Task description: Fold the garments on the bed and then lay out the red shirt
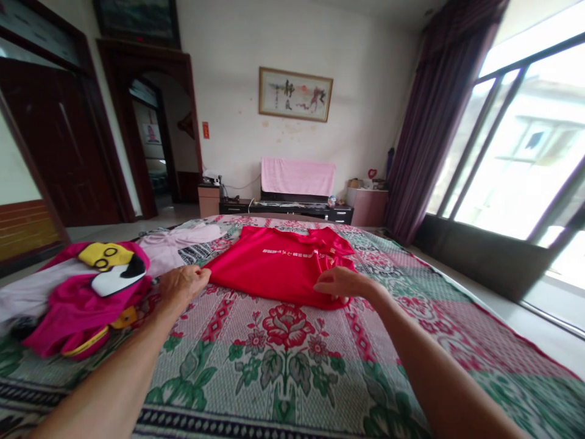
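Note:
A red T-shirt (pixel 269 268) with a line of white lettering lies spread on the patterned bedspread (pixel 283 360). At its near left corner my left hand (pixel 185 283) is closed, pinching the edge of the cloth. My right hand (pixel 340 285) rests on the near right part of the shirt, its fingers curved over the fabric. Creases run through the shirt around that hand, and the far right sleeve is bunched. The fingertips of the right hand are partly hidden, so I cannot tell whether they grip the cloth.
Left of my left arm lies a pile of clothes (pixel 91 299) in magenta, white and yellow, with a pale pink garment (pixel 183 241) behind it. Beyond the bed stands a low black cabinet (pixel 292 210) with a pink cloth (pixel 297 177) draped over something above it. A window is at right.

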`<state>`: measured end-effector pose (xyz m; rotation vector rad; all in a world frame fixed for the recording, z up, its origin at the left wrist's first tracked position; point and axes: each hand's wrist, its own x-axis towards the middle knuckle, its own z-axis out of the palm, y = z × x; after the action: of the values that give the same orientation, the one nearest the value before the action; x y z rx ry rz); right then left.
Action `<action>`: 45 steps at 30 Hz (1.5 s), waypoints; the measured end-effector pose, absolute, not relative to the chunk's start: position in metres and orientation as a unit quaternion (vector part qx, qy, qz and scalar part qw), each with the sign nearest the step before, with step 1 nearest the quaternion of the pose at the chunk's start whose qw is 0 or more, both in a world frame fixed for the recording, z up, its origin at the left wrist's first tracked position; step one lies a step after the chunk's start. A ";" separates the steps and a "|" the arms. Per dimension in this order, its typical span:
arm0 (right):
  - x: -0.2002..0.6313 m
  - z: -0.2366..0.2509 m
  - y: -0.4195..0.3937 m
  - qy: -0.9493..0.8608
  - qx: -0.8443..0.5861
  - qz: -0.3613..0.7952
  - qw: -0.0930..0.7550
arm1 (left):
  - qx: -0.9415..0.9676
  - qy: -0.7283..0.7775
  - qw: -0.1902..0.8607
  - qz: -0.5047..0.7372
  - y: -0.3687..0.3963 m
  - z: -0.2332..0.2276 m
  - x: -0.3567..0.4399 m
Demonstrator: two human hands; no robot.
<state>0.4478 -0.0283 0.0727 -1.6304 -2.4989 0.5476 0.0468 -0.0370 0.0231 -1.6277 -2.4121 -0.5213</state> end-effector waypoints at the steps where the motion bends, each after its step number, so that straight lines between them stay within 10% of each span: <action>1: 0.451 0.075 -0.026 -0.807 -0.560 0.167 0.083 | -0.553 -0.806 0.109 -0.183 -0.037 0.023 0.048; 7: 0.474 0.061 -0.003 -0.661 -0.685 -0.082 0.296 | -0.657 -0.668 0.237 -0.256 -0.027 0.016 0.071; 33: 0.501 0.010 0.024 -0.657 -0.718 0.005 0.229 | -0.847 -0.492 0.003 -0.200 -0.006 -0.011 0.259; 45: 0.536 0.033 0.006 -0.449 -0.742 -0.046 0.496 | -0.844 -0.496 0.000 -0.205 -0.006 -0.015 0.257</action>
<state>0.5363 0.0064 0.0326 -1.7966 -1.0889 -0.1120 0.2567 -0.0056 -0.0152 -2.6510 -1.5580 -0.6427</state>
